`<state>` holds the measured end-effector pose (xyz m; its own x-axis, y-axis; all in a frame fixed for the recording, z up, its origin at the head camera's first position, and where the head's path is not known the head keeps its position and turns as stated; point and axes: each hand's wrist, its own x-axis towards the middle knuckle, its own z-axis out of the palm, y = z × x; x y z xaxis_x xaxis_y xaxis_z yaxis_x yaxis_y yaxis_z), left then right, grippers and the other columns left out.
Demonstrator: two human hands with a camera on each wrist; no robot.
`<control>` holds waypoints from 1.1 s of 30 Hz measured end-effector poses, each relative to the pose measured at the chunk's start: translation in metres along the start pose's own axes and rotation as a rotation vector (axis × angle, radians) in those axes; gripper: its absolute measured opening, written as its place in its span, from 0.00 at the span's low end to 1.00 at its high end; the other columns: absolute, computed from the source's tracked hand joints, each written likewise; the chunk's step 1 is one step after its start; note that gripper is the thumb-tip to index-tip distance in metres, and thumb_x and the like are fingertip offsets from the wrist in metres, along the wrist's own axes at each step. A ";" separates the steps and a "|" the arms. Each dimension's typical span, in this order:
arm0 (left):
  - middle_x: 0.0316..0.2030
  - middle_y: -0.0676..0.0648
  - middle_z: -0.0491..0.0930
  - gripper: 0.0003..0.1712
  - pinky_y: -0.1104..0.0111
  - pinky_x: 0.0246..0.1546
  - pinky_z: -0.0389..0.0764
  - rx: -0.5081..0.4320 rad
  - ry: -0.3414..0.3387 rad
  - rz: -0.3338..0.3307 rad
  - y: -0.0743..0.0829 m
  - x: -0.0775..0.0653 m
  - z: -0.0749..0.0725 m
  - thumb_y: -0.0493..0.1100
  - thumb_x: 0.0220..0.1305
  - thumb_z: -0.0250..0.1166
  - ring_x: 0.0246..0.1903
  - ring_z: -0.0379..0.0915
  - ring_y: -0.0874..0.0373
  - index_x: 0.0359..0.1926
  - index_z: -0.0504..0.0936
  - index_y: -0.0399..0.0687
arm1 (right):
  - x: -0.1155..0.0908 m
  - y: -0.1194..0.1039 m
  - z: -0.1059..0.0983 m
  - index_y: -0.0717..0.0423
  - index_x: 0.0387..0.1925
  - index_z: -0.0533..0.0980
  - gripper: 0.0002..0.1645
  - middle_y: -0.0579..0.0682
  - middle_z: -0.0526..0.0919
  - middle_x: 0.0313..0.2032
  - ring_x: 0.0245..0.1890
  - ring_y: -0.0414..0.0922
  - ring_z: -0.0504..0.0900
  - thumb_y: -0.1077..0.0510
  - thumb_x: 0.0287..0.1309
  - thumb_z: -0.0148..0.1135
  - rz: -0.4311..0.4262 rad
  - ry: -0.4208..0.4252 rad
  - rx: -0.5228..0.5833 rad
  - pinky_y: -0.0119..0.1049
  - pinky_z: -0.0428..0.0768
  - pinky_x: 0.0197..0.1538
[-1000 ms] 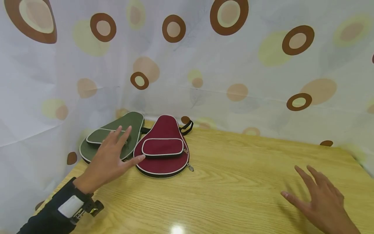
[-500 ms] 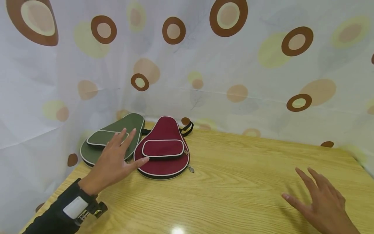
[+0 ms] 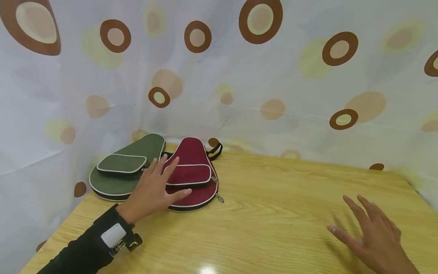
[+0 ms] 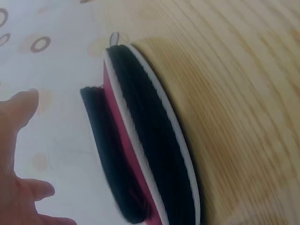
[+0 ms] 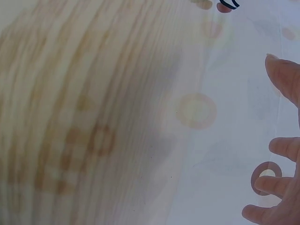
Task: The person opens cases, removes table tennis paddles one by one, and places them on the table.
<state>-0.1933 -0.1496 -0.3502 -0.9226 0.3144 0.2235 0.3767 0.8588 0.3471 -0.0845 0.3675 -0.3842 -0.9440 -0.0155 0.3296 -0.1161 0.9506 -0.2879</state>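
My left hand [image 3: 154,190], fingers spread and holding nothing, hovers over the near left part of a dark red paddle-shaped zip case [image 3: 196,196] with white piping. In the left wrist view the case's black zipped side [image 4: 150,131] stands apart from the fingers [image 4: 23,108]. A matching green case [image 3: 119,163] lies flat to its left, partly behind the hand. Each case has a zipped front pocket. Far to the right, my right hand [image 3: 378,236] is held above the table with its fingers spread, nothing in it.
Both cases lie on a wood-grain table [image 3: 273,213]. A white curtain [image 3: 239,76] with brown and yellow ovals hangs behind the table and along its left side. A black strap loop [image 3: 215,151] sticks out at the red case's upper right.
My left hand has moved right, from over the green case to over the red case. The right hand has stayed nearly in place, and both cases lie as before.
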 end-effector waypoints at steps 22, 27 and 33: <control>0.75 0.35 0.53 0.57 0.24 0.62 0.35 -0.026 -0.174 -0.103 0.025 0.042 0.048 0.70 0.60 0.65 0.75 0.31 0.25 0.80 0.54 0.48 | 0.002 -0.007 0.006 0.54 0.76 0.57 0.52 0.76 0.55 0.70 0.63 0.81 0.55 0.41 0.58 0.71 -0.024 0.001 0.015 0.80 0.50 0.50; 0.75 0.35 0.54 0.56 0.23 0.61 0.38 -0.036 -0.159 -0.090 0.029 0.041 0.052 0.69 0.60 0.66 0.74 0.34 0.25 0.79 0.55 0.48 | 0.004 -0.009 0.008 0.54 0.76 0.57 0.52 0.75 0.55 0.70 0.63 0.81 0.55 0.41 0.58 0.71 -0.041 -0.013 0.028 0.80 0.50 0.49; 0.75 0.36 0.56 0.55 0.23 0.61 0.41 -0.045 -0.155 -0.066 0.042 0.039 0.060 0.70 0.60 0.66 0.74 0.37 0.25 0.79 0.57 0.49 | 0.006 -0.016 0.011 0.51 0.78 0.55 0.53 0.74 0.53 0.72 0.65 0.81 0.51 0.42 0.60 0.70 -0.045 -0.050 0.047 0.80 0.49 0.50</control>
<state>-0.2188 -0.0765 -0.3816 -0.9460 0.3190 0.0570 0.3146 0.8620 0.3975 -0.0917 0.3488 -0.3878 -0.9516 -0.0742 0.2983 -0.1719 0.9331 -0.3160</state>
